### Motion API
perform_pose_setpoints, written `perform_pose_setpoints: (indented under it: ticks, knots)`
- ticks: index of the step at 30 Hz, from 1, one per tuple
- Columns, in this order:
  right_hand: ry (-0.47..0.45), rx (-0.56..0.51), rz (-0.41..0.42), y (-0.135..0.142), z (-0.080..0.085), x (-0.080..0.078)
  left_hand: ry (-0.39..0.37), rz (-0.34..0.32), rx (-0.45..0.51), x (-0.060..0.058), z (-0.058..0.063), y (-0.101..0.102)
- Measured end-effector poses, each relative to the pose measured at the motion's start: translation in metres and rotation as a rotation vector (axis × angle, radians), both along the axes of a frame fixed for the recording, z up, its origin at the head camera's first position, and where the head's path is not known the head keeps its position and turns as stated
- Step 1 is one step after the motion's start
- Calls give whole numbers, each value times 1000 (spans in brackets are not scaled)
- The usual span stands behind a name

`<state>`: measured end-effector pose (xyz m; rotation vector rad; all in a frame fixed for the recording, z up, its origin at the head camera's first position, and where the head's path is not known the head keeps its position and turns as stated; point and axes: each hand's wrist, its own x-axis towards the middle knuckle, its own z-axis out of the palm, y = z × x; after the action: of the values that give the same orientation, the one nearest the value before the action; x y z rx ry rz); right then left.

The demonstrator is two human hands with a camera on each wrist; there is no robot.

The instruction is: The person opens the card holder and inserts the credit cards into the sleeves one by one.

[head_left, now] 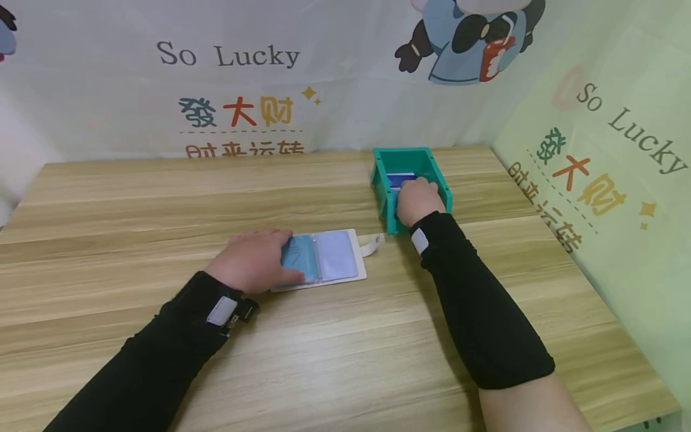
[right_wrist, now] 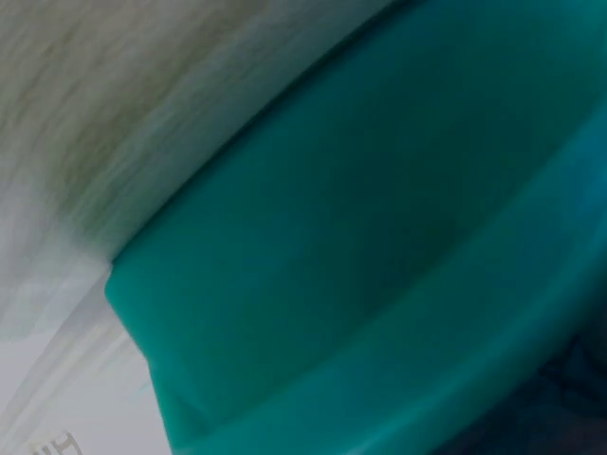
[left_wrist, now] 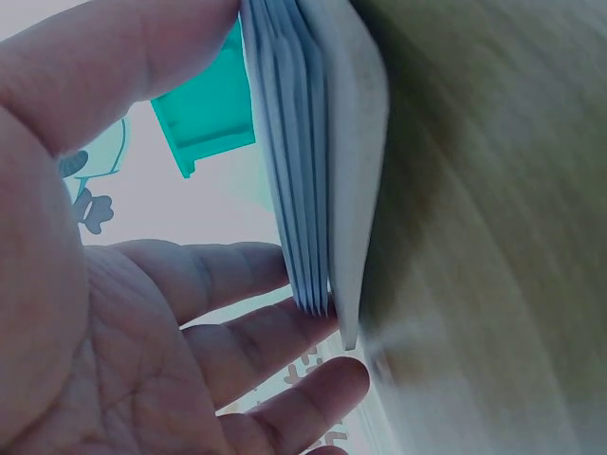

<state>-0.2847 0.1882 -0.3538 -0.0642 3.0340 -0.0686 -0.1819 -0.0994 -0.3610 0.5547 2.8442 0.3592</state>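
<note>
A small card holder [head_left: 338,255] with a white cover and clear sleeves lies spread flat on the table. A light-blue card or page shows in its left side. My left hand [head_left: 251,259] holds that left side, thumb on the near part and fingers at the far edge. In the left wrist view, the stacked sleeves [left_wrist: 292,161] stand between thumb and fingertips. My right hand [head_left: 420,201] reaches down into a green box [head_left: 382,207], its fingers hidden inside. Beside it in the box, a dark-blue card [head_left: 400,179] shows. I cannot tell what the right fingers hold.
The white snap strap [head_left: 371,246] of the holder points right, toward the box's near end. A printed cloth [head_left: 345,72] hangs behind the wooden table [head_left: 345,348] and along its right side. The box stands close to the back edge.
</note>
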Motion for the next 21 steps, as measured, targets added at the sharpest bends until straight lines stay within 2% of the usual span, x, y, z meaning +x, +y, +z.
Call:
perform_pose_setpoints:
  ticks: [10, 21]
  knots:
    - [13, -35, -42, -2, 1, 2, 3, -1, -3, 0, 2, 1]
    - [-19, -72, -69, -5, 5, -3, 7, -4, -12, 0, 2, 0]
